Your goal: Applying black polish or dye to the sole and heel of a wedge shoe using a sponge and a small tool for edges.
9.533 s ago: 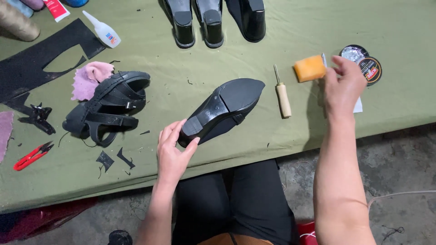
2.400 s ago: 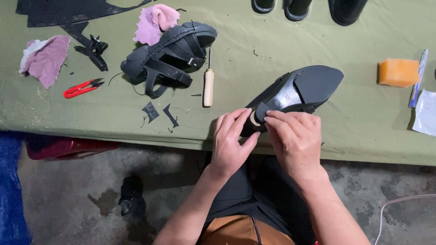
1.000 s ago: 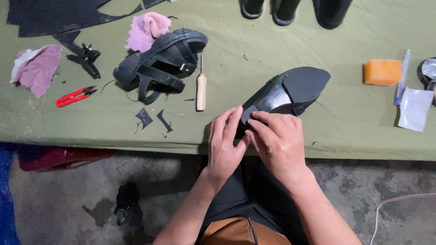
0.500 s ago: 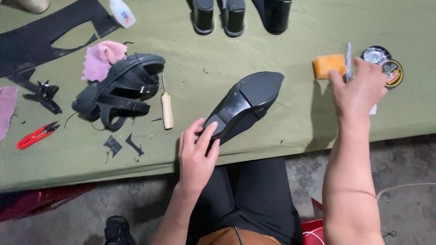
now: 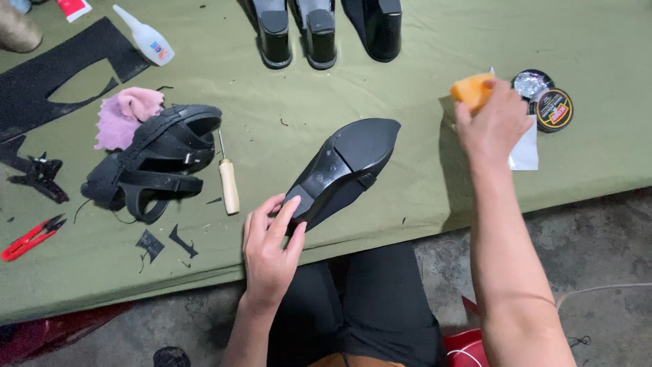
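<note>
A black shoe lies sole up on the green cloth of the table, its heel toward the near edge. My left hand rests on that heel end, fingers spread over it. At the right, my right hand grips an orange sponge. Just beyond the sponge sit a round polish tin and its shiny lid, with a white paper beside my hand.
A black strappy sandal, a pink cloth and a wooden-handled awl lie left of the shoe. Red snips, black scraps, a glue bottle and black heeled shoes at the far edge.
My right hand left the shoe's heel and reached right to the sponge, which it now holds. The left hand stays on the heel. The view shifted.
</note>
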